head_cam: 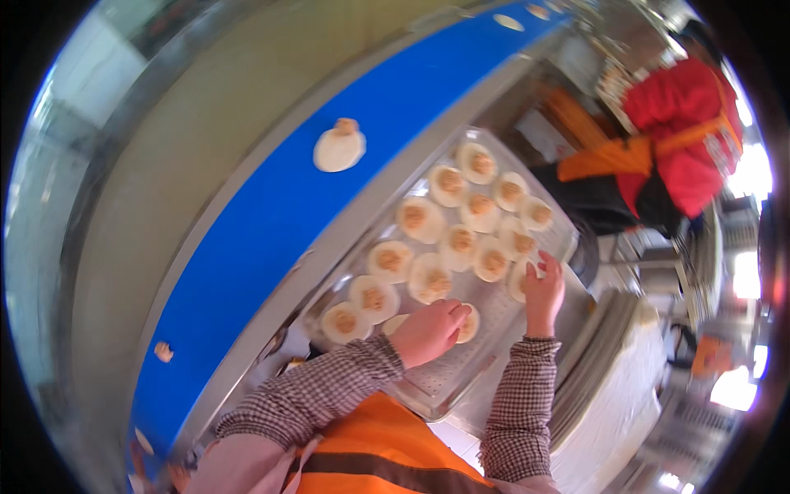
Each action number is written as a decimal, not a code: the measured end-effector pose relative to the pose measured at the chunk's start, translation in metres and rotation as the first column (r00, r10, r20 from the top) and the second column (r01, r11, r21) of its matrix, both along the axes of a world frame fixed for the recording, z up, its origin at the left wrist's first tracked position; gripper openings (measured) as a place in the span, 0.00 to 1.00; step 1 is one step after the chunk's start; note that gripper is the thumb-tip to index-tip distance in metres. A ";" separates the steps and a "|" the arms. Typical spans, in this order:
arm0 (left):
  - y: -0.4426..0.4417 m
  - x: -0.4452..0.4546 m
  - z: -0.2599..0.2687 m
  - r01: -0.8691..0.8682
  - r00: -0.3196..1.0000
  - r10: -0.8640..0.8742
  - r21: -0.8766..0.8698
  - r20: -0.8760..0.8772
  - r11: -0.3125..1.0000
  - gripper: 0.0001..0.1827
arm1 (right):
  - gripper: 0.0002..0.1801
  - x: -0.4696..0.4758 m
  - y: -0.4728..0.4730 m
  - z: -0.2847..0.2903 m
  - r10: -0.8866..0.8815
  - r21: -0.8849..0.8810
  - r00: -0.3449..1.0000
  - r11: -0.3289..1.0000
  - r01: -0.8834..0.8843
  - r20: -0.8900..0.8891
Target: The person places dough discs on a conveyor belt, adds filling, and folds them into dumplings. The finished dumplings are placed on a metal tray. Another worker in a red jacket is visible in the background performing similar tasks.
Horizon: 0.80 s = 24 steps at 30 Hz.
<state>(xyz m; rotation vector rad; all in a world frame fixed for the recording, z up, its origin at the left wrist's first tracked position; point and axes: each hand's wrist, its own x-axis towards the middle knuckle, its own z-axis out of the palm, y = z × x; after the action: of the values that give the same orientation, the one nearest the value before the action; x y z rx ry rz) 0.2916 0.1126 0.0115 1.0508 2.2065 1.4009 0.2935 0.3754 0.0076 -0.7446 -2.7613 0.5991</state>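
Note:
A perforated metal tray (426,370) lies before me, holding several round white dough wrappers (421,220), each topped with an orange-brown filling. My left hand (431,332) reaches over the lower part of the tray, its fingertips at the edge of one filled wrapper (469,323); whether they grip it is hidden. Another wrapper shows partly from behind that hand. My right hand (544,290) is at the tray's right side, fingers apart, touching or just over a wrapper (517,280) that it partly covers.
Beyond the tray's left side runs a blue conveyor belt (259,247) with a metal edge, carrying a wrapper with filling (340,147) and a lump of filling (163,352). A person in red (685,129) stands at upper right. Stacked trays (592,346) are at my right.

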 end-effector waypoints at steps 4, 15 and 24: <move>-0.141 -0.007 0.012 -0.451 0.890 0.450 0.015 -0.074 0.893 0.11 | 0.21 -0.086 -0.085 0.022 0.408 -0.125 0.888 0.890 -0.439 -0.211; -0.343 0.073 -0.009 -0.860 0.432 0.882 -0.207 0.189 0.466 0.06 | 0.24 -0.249 -0.315 -0.006 0.960 0.006 0.235 0.237 -0.972 0.156; -0.353 -0.075 -0.009 -0.707 0.587 0.661 -0.102 0.468 0.700 0.14 | 0.25 -0.194 -0.394 0.020 0.913 -0.553 0.295 0.405 -0.728 0.281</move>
<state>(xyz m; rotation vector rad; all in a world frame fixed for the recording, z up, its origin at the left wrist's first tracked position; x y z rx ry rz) 0.2171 -0.2406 0.0020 -0.2367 2.2341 1.8198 0.0995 -0.0185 0.0274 0.8616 -3.5139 1.2009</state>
